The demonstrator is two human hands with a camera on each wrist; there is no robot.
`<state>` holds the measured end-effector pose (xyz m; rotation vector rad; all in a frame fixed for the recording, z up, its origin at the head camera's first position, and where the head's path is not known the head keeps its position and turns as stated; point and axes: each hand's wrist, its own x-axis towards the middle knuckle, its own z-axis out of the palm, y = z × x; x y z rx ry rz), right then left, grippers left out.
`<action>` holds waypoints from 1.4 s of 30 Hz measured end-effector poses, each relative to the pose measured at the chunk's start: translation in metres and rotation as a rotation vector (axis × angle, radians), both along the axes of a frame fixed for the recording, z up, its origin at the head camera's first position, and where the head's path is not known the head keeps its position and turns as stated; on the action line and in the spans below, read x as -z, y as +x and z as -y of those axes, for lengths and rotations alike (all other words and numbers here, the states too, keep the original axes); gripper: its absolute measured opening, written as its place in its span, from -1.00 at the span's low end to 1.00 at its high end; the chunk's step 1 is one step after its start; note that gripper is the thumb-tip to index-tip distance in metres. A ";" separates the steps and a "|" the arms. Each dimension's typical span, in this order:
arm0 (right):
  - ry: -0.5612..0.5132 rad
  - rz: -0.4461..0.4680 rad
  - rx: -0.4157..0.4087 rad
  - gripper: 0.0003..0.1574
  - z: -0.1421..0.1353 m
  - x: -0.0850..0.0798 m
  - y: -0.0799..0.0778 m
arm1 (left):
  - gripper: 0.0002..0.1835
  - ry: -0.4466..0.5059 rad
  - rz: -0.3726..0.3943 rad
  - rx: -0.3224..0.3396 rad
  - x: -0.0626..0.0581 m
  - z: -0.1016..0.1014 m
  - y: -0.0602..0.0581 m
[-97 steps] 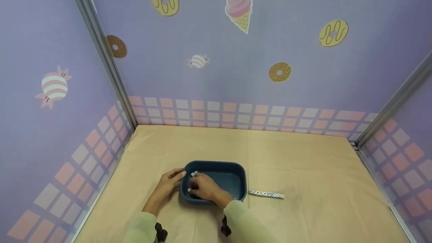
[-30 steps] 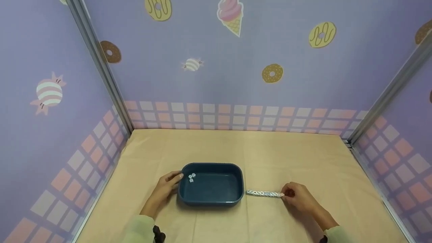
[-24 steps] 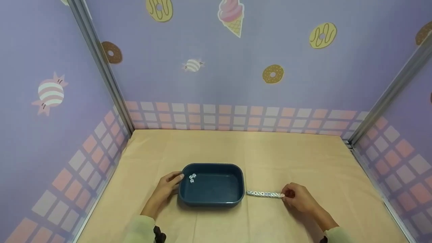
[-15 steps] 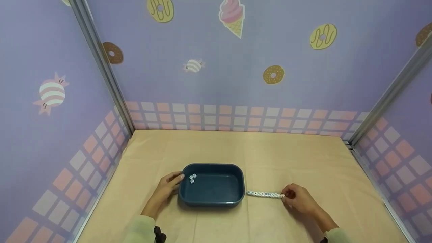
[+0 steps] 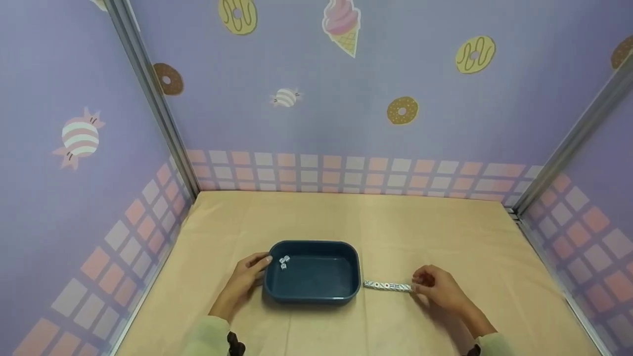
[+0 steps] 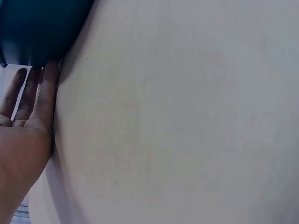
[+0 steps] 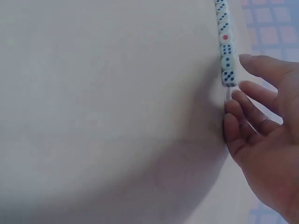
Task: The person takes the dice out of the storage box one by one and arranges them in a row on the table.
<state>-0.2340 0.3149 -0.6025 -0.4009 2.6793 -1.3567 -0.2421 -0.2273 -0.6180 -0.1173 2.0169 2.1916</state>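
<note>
A dark blue rectangular box (image 5: 311,299) sits on the cloth with three small white dice (image 5: 283,266) in its left end. My left hand (image 5: 245,279) rests against the box's left side, thumb at the rim. In the left wrist view its straight fingers (image 6: 46,95) touch the outer wall. Right of the box runs a straight row of dice (image 5: 388,286), dotted in blue and red. My right hand (image 5: 440,290) is at the row's right end. The right wrist view shows its thumb and index finger apart, beside the end die (image 7: 228,76), with nothing between them.
A beige cloth (image 5: 420,227) covers the table. Purple walls (image 5: 326,123) with sweet and doughnut pictures enclose it at the back and both sides, joined by grey metal posts (image 5: 153,99). The row's left end lies close to the box.
My right hand has left the box's inside and moved right to the row's end. During the last half second its fingertips have come off the end die. The left hand stays at the box.
</note>
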 end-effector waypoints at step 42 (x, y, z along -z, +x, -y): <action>-0.124 -0.222 -0.061 -0.77 0.328 -0.008 -0.039 | -0.45 0.018 -0.007 0.006 0.000 0.002 0.002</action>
